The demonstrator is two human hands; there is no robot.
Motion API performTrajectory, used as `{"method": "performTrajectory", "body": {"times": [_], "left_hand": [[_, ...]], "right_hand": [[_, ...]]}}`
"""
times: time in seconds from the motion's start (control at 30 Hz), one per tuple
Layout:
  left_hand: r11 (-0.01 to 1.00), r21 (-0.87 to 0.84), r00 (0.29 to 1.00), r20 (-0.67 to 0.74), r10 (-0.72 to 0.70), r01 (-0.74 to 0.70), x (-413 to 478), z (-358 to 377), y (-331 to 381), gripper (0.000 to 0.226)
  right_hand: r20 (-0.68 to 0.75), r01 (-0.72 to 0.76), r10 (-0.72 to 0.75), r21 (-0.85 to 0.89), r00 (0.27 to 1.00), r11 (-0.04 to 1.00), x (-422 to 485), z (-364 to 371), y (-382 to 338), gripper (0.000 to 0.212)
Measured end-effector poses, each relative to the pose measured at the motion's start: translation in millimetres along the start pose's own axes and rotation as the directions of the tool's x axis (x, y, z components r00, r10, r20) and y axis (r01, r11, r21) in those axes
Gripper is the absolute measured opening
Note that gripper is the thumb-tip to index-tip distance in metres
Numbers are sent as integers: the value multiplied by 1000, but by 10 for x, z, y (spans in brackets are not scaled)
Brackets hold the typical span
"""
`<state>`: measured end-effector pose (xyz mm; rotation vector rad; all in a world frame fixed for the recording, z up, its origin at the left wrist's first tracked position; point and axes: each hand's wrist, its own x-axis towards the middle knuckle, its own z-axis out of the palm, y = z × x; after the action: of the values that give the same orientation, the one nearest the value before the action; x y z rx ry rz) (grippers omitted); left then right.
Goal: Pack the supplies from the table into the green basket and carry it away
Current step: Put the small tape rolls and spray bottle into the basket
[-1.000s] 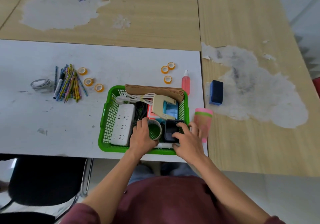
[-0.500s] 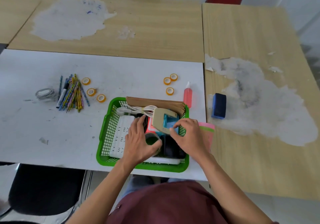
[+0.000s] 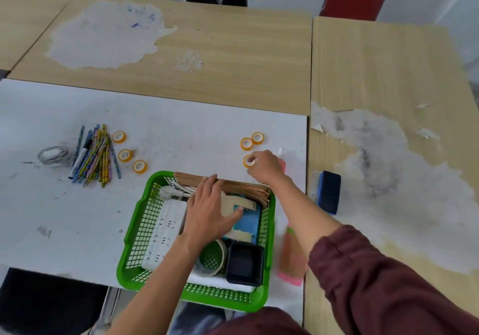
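- Spreading beneath: scuffed white tabletop (image 3: 181,132), butting against worn wooden desks (image 3: 233,62).
- Sitting at its near edge: green plastic mesh basket (image 3: 141,233), crowded.
- Resting flat, fingers relaxed, on the contents: left hand (image 3: 207,215).
- Reaching past the far right corner, pinching: right hand (image 3: 268,167).
- Lying flat just beyond the basket, between those fingertips: small orange tape roll (image 3: 247,161).

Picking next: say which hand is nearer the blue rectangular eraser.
Right. Right hand pinches an orange tape roll left of the blue eraser; left hand rests farther left in the green plastic basket.
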<state>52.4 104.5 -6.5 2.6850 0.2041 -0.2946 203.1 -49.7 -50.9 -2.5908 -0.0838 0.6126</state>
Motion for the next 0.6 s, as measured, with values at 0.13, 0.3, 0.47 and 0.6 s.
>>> {"method": "performTrajectory", "body": {"times": [0.13, 0.3, 0.47, 0.6], "left_hand": [[998, -37, 999, 11, -40, 41, -33, -11, 0, 88], [993, -115, 999, 26, -24, 27, -6, -14, -46, 80], [976, -216, 998, 61, 23, -9, -27, -31, -113, 72], [898, -436, 996, 90, -19, 56, -75, -135, -162, 53]], "right_hand": [[126, 47, -28, -154, 992, 987, 213, 96, -19, 33], [30, 88, -85, -118, 996, 989, 242, 207, 18, 11], [27, 77, -77, -6, 997, 997, 212, 187, 77, 9], [-51, 122, -112, 305, 992, 944, -46, -2, -166, 11]]}}
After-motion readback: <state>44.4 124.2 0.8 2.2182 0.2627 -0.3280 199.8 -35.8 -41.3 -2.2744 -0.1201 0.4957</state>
